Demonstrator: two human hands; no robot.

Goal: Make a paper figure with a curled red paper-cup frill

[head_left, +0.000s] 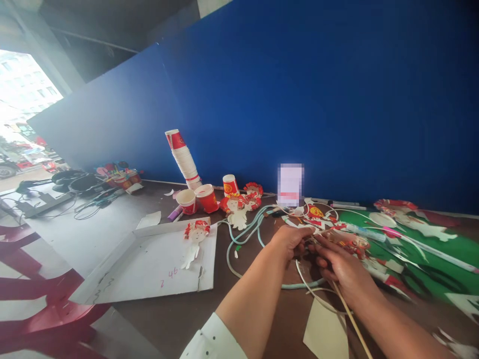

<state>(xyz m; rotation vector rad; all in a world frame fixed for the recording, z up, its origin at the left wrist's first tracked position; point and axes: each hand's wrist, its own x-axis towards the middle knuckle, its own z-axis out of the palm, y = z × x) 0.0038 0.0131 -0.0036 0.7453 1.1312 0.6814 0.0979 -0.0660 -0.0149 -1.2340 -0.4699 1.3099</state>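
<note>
My left hand point(294, 242) and my right hand point(339, 264) meet over the brown table, fingers closed in a pinch almost touching. A thin wooden stick point(350, 310) runs from the fingers of my right hand down toward the near edge. Below my hands curves a thin white strip point(305, 283), its upper end hidden at my left fingers. What my left fingers grip is covered by the hand. Cut red and white paper cup pieces point(352, 242) lie just beyond my right hand. A cream piece of card point(325, 331) lies beneath the stick.
A white box lid point(142, 279) bears a paper figure point(192, 244). Behind stand a leaning stack of paper cups point(184, 162) and red cups point(207, 198). Pale blue cable point(243, 238) loops across the table. Scissors point(430, 271) and pens lie on green material point(464, 249). A blue wall point(318, 99) rises behind.
</note>
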